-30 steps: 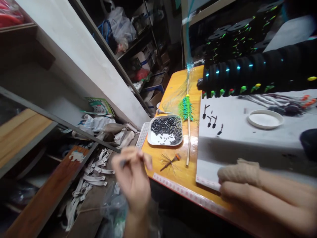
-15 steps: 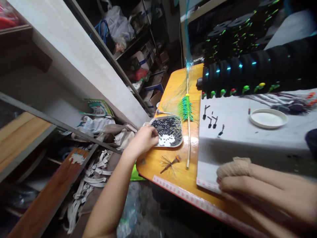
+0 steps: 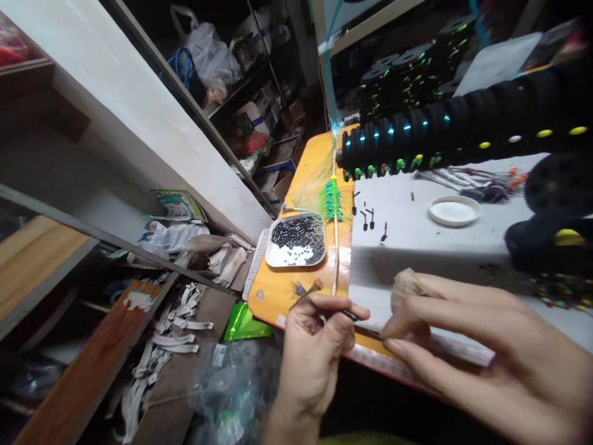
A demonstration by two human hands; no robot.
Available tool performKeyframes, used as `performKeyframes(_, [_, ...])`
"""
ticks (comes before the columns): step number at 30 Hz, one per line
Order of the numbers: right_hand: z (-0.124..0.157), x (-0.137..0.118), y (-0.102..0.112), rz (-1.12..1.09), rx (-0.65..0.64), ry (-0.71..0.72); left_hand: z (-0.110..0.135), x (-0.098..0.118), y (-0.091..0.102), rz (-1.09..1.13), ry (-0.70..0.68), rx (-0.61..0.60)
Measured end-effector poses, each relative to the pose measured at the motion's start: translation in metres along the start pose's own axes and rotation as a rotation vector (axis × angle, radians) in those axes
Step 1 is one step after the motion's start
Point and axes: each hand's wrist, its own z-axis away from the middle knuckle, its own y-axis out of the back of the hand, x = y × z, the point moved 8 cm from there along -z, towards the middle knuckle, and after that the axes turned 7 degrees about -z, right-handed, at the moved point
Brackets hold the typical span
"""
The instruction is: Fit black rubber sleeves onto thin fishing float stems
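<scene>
My left hand (image 3: 315, 349) is closed in a pinch, with a small black cylindrical piece (image 3: 349, 314) between thumb and forefinger. Just to its right, my right hand (image 3: 491, 340) also has thumb and fingers pinched together; anything at their tips is too small to make out. Beige wrapping (image 3: 405, 287) covers one right fingertip. A white tray (image 3: 296, 265) beyond my left hand holds many small shiny black pieces (image 3: 294, 230). Between tray and hand lies a small brush-like bundle with an orange end (image 3: 317, 284), partly hidden by my fingers.
A thin stick with green and blue bristles (image 3: 332, 198) lies across the yellow tabletop (image 3: 306, 170). Small black parts (image 3: 368, 219) and a round white dish (image 3: 454, 211) rest on the white surface. A ribbed black roller with coloured dots (image 3: 463, 120) spans the right side above it.
My left hand has left the tray and come back toward me, beside my right hand, now with a small black piece. The right fingers have drawn into a pinch; the view has shifted slightly.
</scene>
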Motion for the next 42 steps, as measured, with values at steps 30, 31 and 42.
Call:
performKeyframes(30, [0.000,-0.002,-0.007,-0.127,-0.144,-0.095,0.015,-0.027,-0.019,0.250,0.142,0.044])
performKeyframes(31, [0.000,-0.002,-0.007,-0.126,-0.142,-0.089,0.015,-0.027,-0.019,0.252,0.142,0.044])
performKeyframes(42, [0.002,-0.003,-0.009,-0.101,-0.154,-0.084,0.015,-0.028,-0.021,0.281,0.157,0.019])
